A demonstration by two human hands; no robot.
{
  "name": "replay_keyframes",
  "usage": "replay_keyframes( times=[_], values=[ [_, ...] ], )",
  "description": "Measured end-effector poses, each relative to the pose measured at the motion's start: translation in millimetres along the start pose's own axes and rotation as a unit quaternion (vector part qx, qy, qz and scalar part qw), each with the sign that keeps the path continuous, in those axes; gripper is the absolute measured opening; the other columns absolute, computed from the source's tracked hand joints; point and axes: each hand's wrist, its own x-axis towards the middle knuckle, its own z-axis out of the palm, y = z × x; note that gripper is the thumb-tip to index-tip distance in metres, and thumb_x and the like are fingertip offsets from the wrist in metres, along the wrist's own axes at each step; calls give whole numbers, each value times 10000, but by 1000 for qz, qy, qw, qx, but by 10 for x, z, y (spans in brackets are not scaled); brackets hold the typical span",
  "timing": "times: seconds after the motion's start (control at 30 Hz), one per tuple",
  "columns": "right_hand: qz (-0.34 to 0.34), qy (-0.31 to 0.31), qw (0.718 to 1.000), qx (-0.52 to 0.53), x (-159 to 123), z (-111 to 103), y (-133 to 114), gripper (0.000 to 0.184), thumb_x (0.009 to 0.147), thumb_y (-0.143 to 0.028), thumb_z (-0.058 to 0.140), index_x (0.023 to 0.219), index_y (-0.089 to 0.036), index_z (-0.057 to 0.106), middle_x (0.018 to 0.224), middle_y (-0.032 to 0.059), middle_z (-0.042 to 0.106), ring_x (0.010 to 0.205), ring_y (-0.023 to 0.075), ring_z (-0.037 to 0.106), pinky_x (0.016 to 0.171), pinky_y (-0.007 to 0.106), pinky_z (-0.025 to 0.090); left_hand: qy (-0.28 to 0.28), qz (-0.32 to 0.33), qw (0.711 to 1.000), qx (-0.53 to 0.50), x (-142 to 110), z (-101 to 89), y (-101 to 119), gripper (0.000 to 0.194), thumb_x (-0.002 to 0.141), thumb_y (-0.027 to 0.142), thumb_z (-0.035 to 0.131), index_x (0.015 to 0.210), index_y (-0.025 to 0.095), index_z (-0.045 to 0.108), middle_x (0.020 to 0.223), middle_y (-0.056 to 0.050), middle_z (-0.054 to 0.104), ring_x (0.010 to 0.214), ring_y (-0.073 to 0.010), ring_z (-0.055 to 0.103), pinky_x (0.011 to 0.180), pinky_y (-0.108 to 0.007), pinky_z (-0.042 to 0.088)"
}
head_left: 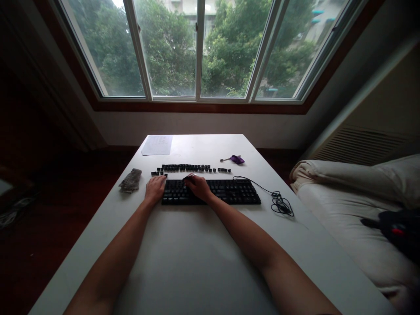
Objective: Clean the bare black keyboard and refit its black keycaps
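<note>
Your kbd (232, 192) is long and black, and it lies flat on the white bench (193, 249) in front of you. Your R hand (199, 187) is over the left half of the kbd, w/ the fingers bent in and pinching a small dark thing (189, 176) w/ a shiny bit on it; it's too tiny to tell what it is. Your L hand (155, 189) is palm down right by the left end of the kbd, w/ its fingers loose and let go. A few loose keys (187, 167) sit just by the tips of your L hand, but can't tell if you touch them. Most of the other loose keys are in a long line behind the kbd, packed close on the left & more spread out on the right

Far left of the kbd, near the bench edge, is a crumpled gray cloth (130, 180). Back in the left corner is a sheet of paper (157, 145). Behind the kbd on the right is a purple thing (237, 159) w/ a thin stick poking out to the left. The black cord (281, 204) is in a messy bundle to the right of the kbd. Past the bench is a big window (198, 57) w/ green trees (167, 48) outside. Off to your right is a pale couch (348, 205) w/ a dark bag-like thing (402, 232) w/ a red spot
</note>
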Motion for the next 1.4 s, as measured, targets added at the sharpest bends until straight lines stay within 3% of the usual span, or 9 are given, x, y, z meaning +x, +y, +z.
replay_keyframes(
  times=[0.3,0.57,1.4],
  values=[
    [-2,-2,1000,3,-1,-7,-2,175,882,-344,613,935,-199,694,765,23,712,673,154,636,658,242,453,36,23,998,-53,-11,-66,51,447,870,145,366,1212,218,644,1251,-41,642,1203,-221,518,1081,-373,379],
    [0,-5,1000,5,-1,-2,9,173,875,-342,617,933,-194,687,750,18,709,648,147,624,651,241,453,15,28,997,-75,11,8,21,419,961,335,343,1260,237,621,1305,-36,620,1298,-213,462,1129,-388,334],
    [5,-4,1000,1,0,2,-6,166,875,-339,616,927,-197,684,774,27,709,697,162,644,686,256,467,-17,31,999,-39,31,40,19,418,984,426,337,1220,263,641,1389,-16,571,1345,-223,420,1146,-405,288]
  ],
)
